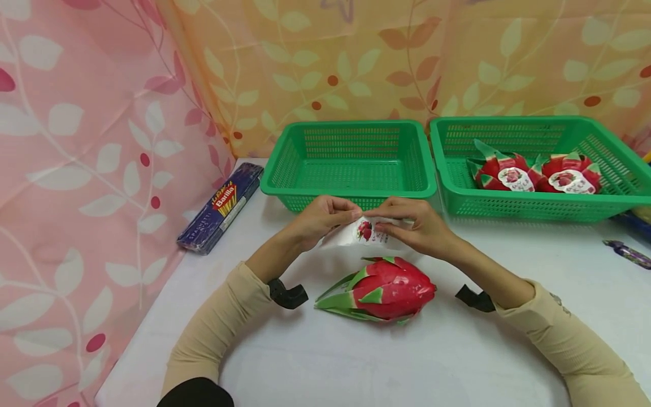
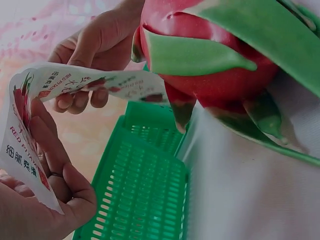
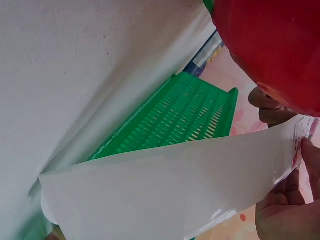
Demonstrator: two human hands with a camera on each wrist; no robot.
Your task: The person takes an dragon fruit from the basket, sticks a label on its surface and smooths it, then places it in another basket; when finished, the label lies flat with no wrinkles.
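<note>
Both hands hold a curved strip of white dragon fruit labels (image 1: 351,233) above the table. My left hand (image 1: 325,220) pinches its upper edge between thumb and fingers. My right hand (image 1: 414,226) pinches the same strip close beside, its fingertips over the printed face. The left wrist view shows the strip (image 2: 132,86) printed with red fruit and "RED PITAYA"; its plain white back (image 3: 150,187) faces the right wrist camera. Nearer me, a red dragon fruit (image 1: 396,288) with green scales lies on its side, touched by neither hand. No label shows on its visible side.
Behind my hands stands a green basket (image 1: 351,202). The right green basket (image 1: 539,209) contains two labelled dragon fruits (image 1: 490,169). A blue Barilla spaghetti box (image 1: 221,209) lies at left. A purple-wrapped item (image 1: 629,254) lies at right.
</note>
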